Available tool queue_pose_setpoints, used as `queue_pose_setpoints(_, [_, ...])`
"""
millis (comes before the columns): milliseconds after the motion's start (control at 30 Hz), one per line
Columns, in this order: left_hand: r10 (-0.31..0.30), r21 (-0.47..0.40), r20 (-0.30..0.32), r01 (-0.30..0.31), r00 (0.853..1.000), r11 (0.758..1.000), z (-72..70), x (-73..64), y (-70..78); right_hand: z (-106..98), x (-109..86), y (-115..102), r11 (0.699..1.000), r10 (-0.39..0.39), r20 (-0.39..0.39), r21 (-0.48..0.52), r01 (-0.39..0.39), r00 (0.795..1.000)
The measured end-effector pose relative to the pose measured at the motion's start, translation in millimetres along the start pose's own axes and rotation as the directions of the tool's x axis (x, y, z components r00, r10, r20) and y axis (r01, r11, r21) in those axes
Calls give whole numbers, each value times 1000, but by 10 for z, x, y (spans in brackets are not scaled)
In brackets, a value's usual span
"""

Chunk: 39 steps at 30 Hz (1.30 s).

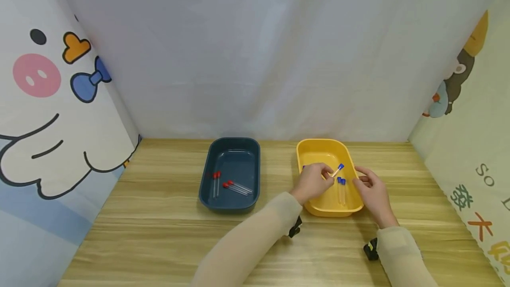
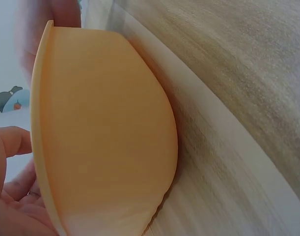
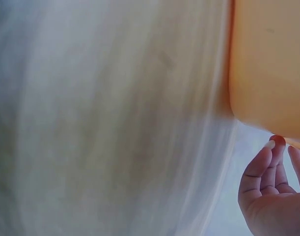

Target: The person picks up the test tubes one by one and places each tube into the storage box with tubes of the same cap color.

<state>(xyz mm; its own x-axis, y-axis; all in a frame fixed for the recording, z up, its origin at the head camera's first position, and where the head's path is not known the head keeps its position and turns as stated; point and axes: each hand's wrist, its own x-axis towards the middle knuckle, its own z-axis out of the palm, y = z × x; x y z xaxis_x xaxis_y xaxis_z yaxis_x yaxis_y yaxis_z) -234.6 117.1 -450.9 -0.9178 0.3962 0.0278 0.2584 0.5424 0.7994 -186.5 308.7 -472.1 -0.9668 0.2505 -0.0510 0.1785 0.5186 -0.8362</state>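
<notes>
A yellow plastic bin stands to the right on the table. Over its inside, my left hand pinches a small clear tube with a blue cap, held at a slant with the cap up and to the right. Two more blue-capped tubes lie in the bin below it, and a bit of blue shows beside the left hand. My right hand holds the bin's right rim between thumb and fingers, also seen from below in the right wrist view. The bin's wall hides the tube in the left wrist view.
A dark blue bin stands to the left, holding several red-capped tubes. Both bins rest on a wood-grain table. A pale curtain closes off the back, with printed cartoon sheets at both sides.
</notes>
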Motion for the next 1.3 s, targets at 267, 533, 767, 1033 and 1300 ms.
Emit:
queue_pose_setpoints(267, [-31,-50,29,32,999,998,89,6,22,-1,8,14,1000,-6,3,10,6,1000])
queue_pose_setpoints(533, [-75,-36,13,75,997,997,186,42,32,6,9,21,1000,-15,-7,17,15,1000])
queue_pose_setpoints(767, [-107,46,-3,107,994,993,252,82,25,11,20,14,1000,-7,3,24,7,1000])
queue_pose_setpoints(1033, [-70,132,-10,71,997,989,296,88,9,12,30,29,999,-26,-2,27,27,1000])
queue_pose_setpoints(1300, [-118,183,-1,116,993,976,293,94,4,22,34,21,999,-21,-7,24,21,1000])
